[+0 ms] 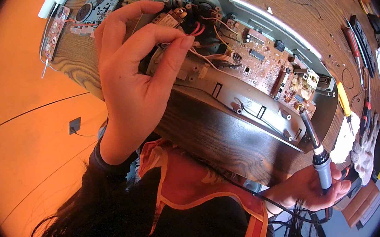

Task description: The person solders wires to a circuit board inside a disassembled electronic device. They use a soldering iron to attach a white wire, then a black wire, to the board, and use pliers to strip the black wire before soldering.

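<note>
An electronic device's long grey casing (229,92) lies opened on the wooden table, with a brown circuit board (263,63) inside it. Over the casing's left end, my left hand (143,58) pinches with thumb and forefinger beside red and white wires (199,28); what is between the fingertips is too small to make out. A small metal part (168,19) sits just past those fingers. My right hand (319,187) is wrapped round the handle of a soldering iron (321,164). The iron's tip points at the board's lower right corner, and I cannot tell whether it touches.
Left of the casing lies a grey mechanism plate (102,7) with a dark wheel, beside a small strip-shaped board (56,35). At the right are a yellow-handled tool (344,100), a white cloth (346,139), a grey glove (366,148) and a red screwdriver (353,42). The iron's cord (238,184) trails across my front.
</note>
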### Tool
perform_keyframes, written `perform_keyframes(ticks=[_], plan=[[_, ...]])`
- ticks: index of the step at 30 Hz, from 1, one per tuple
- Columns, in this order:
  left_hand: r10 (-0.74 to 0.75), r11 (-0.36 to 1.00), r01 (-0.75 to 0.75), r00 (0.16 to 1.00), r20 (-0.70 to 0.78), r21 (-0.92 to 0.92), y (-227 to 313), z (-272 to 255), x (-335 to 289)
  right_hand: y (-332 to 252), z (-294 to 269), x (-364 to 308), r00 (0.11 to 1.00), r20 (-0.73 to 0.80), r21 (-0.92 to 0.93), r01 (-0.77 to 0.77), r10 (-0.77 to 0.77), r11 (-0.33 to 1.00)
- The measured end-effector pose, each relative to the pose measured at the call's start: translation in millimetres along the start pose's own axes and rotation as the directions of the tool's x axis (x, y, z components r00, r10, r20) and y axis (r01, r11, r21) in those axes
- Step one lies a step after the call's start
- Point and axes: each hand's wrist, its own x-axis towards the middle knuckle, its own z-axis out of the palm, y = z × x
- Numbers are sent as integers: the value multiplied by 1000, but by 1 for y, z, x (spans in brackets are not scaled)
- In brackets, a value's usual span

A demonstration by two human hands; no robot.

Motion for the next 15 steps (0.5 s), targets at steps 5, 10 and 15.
perform_keyframes(ticks=[5, 10, 15], plan=[[-10, 1000, 10, 1000, 5, 17, -1, 0, -3, -1, -3, 3, 990, 120, 192, -95, 73, 977], [-6, 998, 6, 1000, -1, 67, 3, 1, -1, -1, 0, 3, 996, 60, 164, -69, 60, 984], [172, 978, -180, 982, 80, 108, 6, -12, 2, 1, 6, 3, 999, -10, 132, -39, 41, 991]])
